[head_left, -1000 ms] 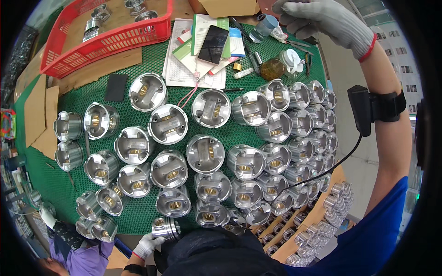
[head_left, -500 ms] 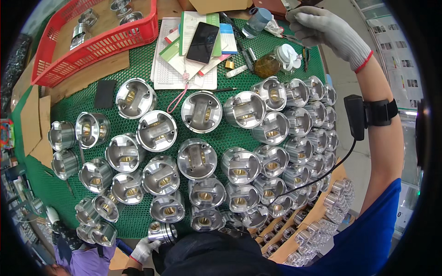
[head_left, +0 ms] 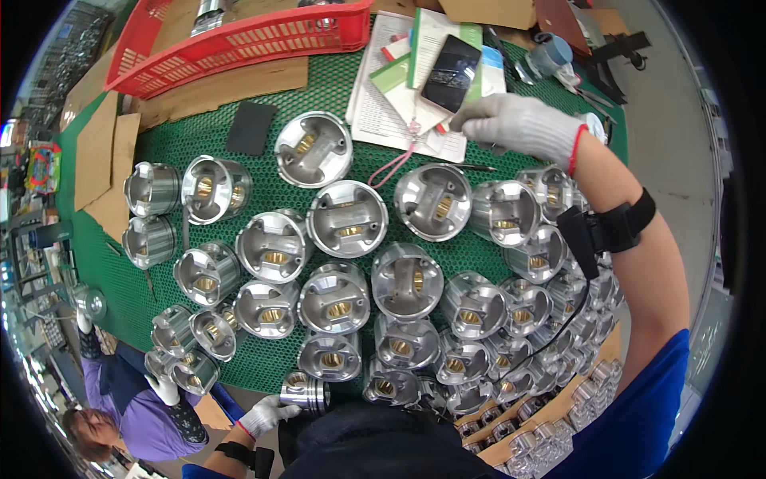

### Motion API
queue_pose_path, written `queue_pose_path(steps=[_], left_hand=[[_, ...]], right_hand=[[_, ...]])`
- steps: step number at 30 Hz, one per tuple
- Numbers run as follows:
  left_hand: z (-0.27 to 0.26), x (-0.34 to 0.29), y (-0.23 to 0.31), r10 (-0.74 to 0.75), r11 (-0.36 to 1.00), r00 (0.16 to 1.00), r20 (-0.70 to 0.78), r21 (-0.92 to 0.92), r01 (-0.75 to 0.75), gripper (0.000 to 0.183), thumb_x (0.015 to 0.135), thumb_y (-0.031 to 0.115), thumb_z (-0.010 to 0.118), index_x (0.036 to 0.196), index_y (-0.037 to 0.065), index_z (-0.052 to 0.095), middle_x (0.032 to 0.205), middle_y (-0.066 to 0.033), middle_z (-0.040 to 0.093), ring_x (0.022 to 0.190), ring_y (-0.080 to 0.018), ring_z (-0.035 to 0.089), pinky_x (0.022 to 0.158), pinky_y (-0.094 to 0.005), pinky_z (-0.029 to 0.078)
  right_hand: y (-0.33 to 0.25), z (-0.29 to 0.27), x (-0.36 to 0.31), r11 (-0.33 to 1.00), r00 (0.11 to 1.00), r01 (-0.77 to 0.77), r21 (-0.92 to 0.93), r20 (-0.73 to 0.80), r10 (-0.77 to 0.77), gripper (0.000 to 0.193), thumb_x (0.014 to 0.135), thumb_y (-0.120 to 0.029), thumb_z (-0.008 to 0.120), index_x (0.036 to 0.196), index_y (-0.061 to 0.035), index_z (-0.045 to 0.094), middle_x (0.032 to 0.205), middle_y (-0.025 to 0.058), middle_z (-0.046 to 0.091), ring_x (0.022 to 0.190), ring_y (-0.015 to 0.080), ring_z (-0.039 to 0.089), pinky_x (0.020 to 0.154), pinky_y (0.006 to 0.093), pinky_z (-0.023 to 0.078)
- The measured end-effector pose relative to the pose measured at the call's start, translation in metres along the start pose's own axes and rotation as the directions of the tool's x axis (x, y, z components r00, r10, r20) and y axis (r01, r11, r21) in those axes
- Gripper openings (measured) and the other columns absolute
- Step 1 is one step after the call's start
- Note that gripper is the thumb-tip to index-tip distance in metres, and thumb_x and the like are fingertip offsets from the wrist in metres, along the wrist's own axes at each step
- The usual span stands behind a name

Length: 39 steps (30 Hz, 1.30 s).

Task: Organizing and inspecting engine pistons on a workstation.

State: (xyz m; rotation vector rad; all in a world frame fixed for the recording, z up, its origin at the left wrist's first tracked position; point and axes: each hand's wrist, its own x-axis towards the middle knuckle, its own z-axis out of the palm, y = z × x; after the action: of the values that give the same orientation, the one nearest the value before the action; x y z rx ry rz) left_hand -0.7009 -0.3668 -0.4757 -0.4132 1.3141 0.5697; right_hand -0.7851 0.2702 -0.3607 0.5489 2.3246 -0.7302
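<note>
My left hand (head_left: 268, 416), in a white knit glove with a red cuff, grips a silver piston (head_left: 306, 393) with ring grooves at the bench's near edge. My right hand (head_left: 523, 129), gloved the same way, hovers at the near right of a black phone (head_left: 452, 73) that lies on booklets and printed sheets (head_left: 370, 96). Its fingers are curled in toward the thumb; what they hold, if anything, is hidden. Below that hand many pistons, such as one large piston (head_left: 433, 202), stand open end up with brass-coloured pin bores on the green mat (head_left: 311, 76).
A red plastic crate (head_left: 239, 49) with metal parts stands at the far left on cardboard. A black pad (head_left: 251, 128) lies near it. A lidded cup (head_left: 549, 57) and pliers (head_left: 594, 100) are far right. Shelved pistons (head_left: 523, 444) sit below right. A co-worker (head_left: 144, 399) is at the left.
My right hand has come down and left from the far right corner to beside the phone. The bench has shifted rightward in view. My left hand keeps its grip on the piston.
</note>
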Motion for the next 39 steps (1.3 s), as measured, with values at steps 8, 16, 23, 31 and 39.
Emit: queue_pose_path(steps=[8, 16, 23, 31, 39], left_hand=[[0.002, -0.005, 0.004, 0.049, 0.998, 0.996, 0.077, 0.020, -0.051, 0.036, 0.093, 0.014, 0.068, 0.125, 0.001, 0.061, 0.120, -0.0056, 0.066, 0.112, -0.0141, 0.056, 0.104, -0.0308, 0.039], [0.009, -0.013, 0.031, 0.008, 0.997, 0.995, 0.095, 0.077, -0.015, 0.040, 0.094, 0.014, 0.065, 0.132, 0.003, 0.058, 0.125, -0.0030, 0.063, 0.116, -0.0129, 0.053, 0.107, -0.0306, 0.036], [0.009, -0.038, 0.052, 0.024, 0.764, 0.985, -0.170, 0.639, 0.092, 0.052, 0.089, 0.042, 0.068, 0.127, 0.007, 0.059, 0.121, -0.0172, 0.064, 0.118, -0.0288, 0.058, 0.101, -0.0394, 0.045], [-0.110, -0.109, 0.171, 0.705, 0.552, 0.436, -0.560, 0.818, 0.159, 0.024, 0.087, 0.021, 0.059, 0.106, 0.008, 0.063, 0.096, -0.0192, 0.067, 0.088, -0.0385, 0.066, 0.077, -0.0476, 0.053], [-0.208, 0.002, 0.178, 0.589, 0.620, 0.426, -0.687, 0.722, 0.309, 0.033, 0.084, 0.021, 0.059, 0.110, 0.001, 0.054, 0.104, -0.0262, 0.066, 0.097, -0.0428, 0.064, 0.084, -0.0504, 0.052]], right_hand=[[0.000, 0.062, 0.083, 0.952, 0.954, 0.290, -0.097, 0.110, -0.279, 0.047, 0.097, -0.044, 0.044, 0.133, -0.0167, 0.057, 0.127, 0.0142, 0.063, 0.118, 0.0317, 0.059, 0.102, 0.0416, 0.042], [0.011, 0.082, 0.104, 0.962, 0.974, 0.226, -0.156, 0.045, -0.222, 0.044, 0.097, -0.038, 0.048, 0.111, -0.0015, 0.067, 0.104, 0.0217, 0.067, 0.096, 0.0342, 0.066, 0.085, 0.0412, 0.051], [-0.006, 0.051, 0.065, 0.983, 0.972, 0.058, 0.172, -0.234, -0.017, 0.049, 0.094, -0.035, 0.051, 0.130, -0.0009, 0.057, 0.116, 0.0165, 0.067, 0.103, 0.0267, 0.064, 0.089, 0.0368, 0.050], [-0.039, 0.062, -0.039, 0.939, 0.943, 0.278, 0.203, -0.246, -0.226, 0.045, 0.095, -0.032, 0.053, 0.127, -0.0007, 0.059, 0.120, 0.0159, 0.064, 0.113, 0.0247, 0.059, 0.099, 0.0357, 0.043], [-0.092, 0.090, -0.161, 0.975, 0.986, 0.166, 0.149, -0.046, -0.161, 0.057, 0.094, -0.050, 0.055, 0.120, -0.0007, 0.063, 0.111, 0.0178, 0.065, 0.100, 0.0297, 0.062, 0.091, 0.0383, 0.047]])
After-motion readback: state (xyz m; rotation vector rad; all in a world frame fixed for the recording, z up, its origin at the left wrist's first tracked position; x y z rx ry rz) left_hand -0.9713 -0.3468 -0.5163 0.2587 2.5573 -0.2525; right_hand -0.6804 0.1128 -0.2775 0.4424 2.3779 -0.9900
